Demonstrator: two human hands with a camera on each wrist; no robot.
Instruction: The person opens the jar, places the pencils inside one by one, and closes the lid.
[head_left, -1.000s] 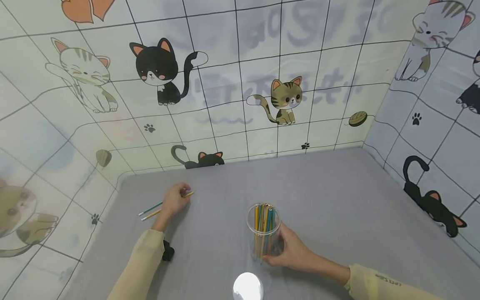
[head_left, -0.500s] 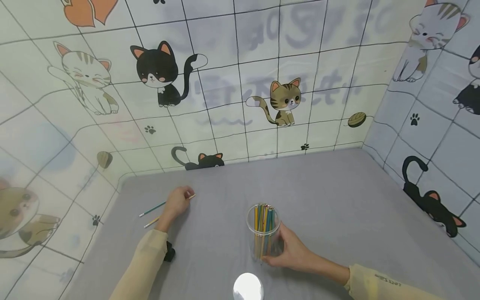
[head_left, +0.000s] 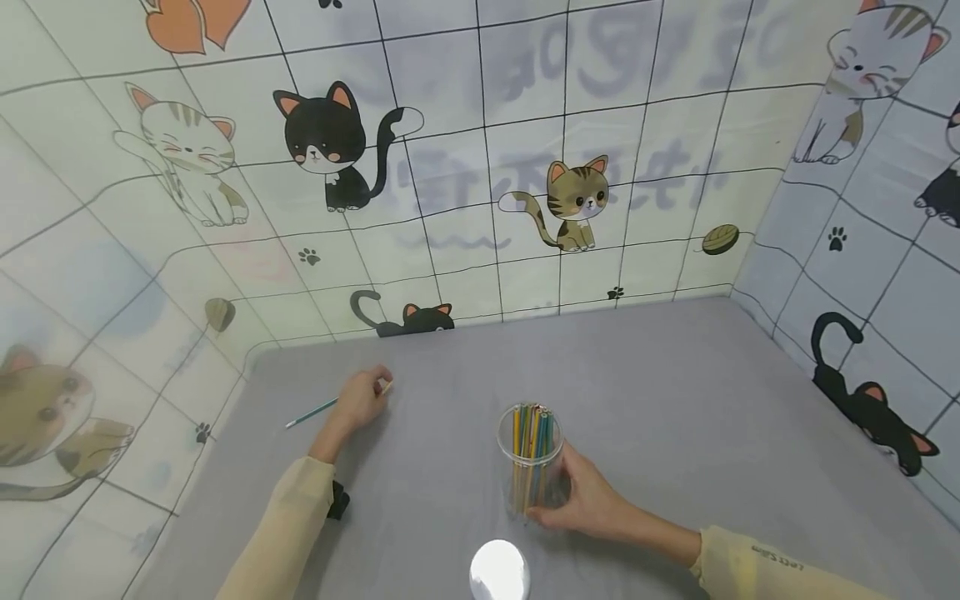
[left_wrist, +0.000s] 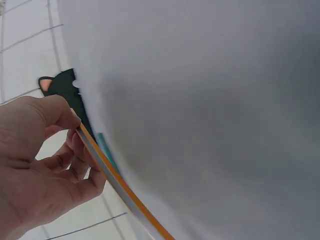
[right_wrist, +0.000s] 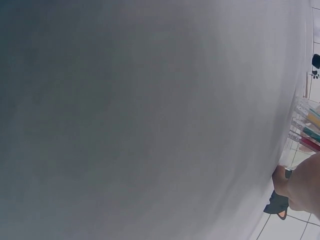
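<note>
In the head view my left hand [head_left: 362, 397] pinches a pencil at the far left of the table, and only its light tip shows past the fingers. The left wrist view shows this yellow-orange pencil [left_wrist: 122, 187] between thumb and fingers, its length running down to the right. A teal pencil [head_left: 311, 412] lies on the table beside that hand, partly hidden by it. Around the lower side of a clear cup [head_left: 529, 461] my right hand [head_left: 588, 500] is curled. Several coloured pencils [head_left: 533, 429] stand upright in this cup.
A shiny round white disc [head_left: 500, 571] lies near the front edge, just below the cup. Grey cloth covers the table [head_left: 637, 375]. Hanging sheets [head_left: 450, 167] with cat prints enclose the back and both sides.
The yellow pencil's rear end, visible left of my left wrist before, has swung out of sight behind the arm. My right hand and the cup stay in place.
</note>
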